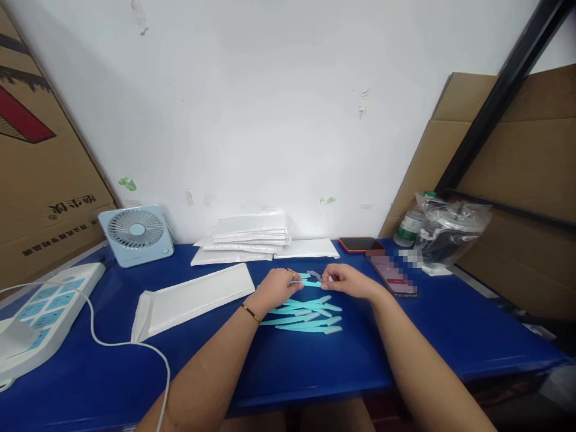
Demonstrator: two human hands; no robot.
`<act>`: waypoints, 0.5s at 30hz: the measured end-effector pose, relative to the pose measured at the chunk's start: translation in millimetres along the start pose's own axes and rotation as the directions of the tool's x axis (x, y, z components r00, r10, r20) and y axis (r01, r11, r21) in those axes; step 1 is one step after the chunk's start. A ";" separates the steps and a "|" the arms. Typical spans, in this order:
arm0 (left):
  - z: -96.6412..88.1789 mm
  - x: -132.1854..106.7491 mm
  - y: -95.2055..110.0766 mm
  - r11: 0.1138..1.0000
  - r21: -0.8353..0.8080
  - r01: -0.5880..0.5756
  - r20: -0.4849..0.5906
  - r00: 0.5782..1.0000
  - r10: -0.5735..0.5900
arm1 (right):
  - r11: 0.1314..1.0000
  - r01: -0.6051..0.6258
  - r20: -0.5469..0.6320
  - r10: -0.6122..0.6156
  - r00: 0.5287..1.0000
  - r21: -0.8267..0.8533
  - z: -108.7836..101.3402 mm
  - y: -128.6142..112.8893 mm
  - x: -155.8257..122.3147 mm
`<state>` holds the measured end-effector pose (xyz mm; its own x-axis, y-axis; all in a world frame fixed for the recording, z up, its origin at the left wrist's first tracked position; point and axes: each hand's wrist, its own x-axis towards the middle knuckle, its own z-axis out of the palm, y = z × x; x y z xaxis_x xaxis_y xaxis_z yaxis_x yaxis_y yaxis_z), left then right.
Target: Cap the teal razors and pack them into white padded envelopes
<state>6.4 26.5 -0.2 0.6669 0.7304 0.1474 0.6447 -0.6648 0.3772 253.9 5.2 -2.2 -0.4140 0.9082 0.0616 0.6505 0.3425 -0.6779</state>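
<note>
Both hands meet over a small heap of several slim turquoise razors on the blue table. My left hand, with a ring and a gold bracelet, is curled around the handle of one turquoise razor. My right hand pinches the grey capped end of that same razor. An open white padded envelope lies flat to the left of my left hand.
A stack of white padded envelopes rests against the wall. A small blue fan and a white power strip with its cable sit at left. Two phones, a bottle and a plastic bag lie at right. Cardboard boxes flank both sides.
</note>
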 end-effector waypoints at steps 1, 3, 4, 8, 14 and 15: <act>-1.1 -0.1 -4.0 1.000 -0.008 0.015 -0.004 1.000 -0.015 | 1.000 -0.003 -0.009 0.003 1.000 -0.014 -1.2 2.7 0.0; -3.4 -1.3 -14.0 0.997 -0.026 0.068 -0.007 0.998 -0.068 | 0.998 -0.034 -0.045 0.032 0.998 -0.044 -4.1 8.9 -0.2; -4.2 -2.2 -19.4 0.994 -0.037 0.100 -0.008 0.995 -0.101 | 0.997 -0.059 -0.069 0.055 0.996 -0.057 -5.4 11.7 -0.2; -3.4 -5.0 -32.5 0.984 -0.060 0.166 -0.032 0.985 -0.168 | 0.989 -0.099 -0.192 0.077 0.978 -0.106 -7.6 14.8 -0.5; -13.4 -6.4 -13.0 0.997 -0.014 0.073 -0.233 0.970 -0.074 | 0.997 0.048 0.042 -0.045 0.998 -0.067 -2.5 -3.4 -5.4; -16.0 -11.1 -5.4 1.000 0.002 0.026 -0.313 0.949 -0.024 | 0.996 0.055 0.083 -0.050 0.995 -0.064 -0.9 -5.1 -5.6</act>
<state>-10.5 24.4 10.7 0.5009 0.7581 0.4176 0.6623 -0.6463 0.3790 253.5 -1.4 1.6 -0.4972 0.8670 0.0342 0.6660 0.4066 -0.6254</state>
